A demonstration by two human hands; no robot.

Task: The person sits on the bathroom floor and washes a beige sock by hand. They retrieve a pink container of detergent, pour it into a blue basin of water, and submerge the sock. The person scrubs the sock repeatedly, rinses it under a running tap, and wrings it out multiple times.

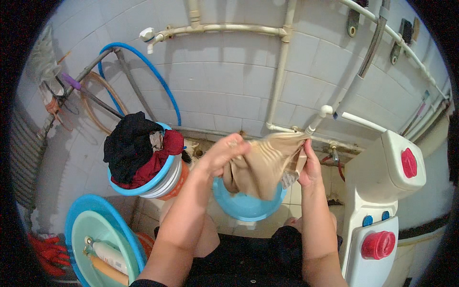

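Note:
A beige cloth garment (260, 167) hangs stretched between my two hands in front of me. My left hand (224, 154) is closed on its left side, slightly blurred by motion. At the upper right corner of the cloth, my right hand (311, 165) pinches it between thumb and fingers. A pale patch, perhaps a label, shows by the right hand's fingers. Below the cloth stands a light blue basin (246, 209), its far part hidden by the fabric. What lies in the basin cannot be made out.
Left of me, a bucket (165, 179) is heaped with black and dark red clothes (136, 153). Nearer are nested blue and green basins (81, 215) holding bottles. On the right is a white toilet (382, 179) with a red tub (377, 245) on its lid. Pipes (229, 29) run along the tiled wall.

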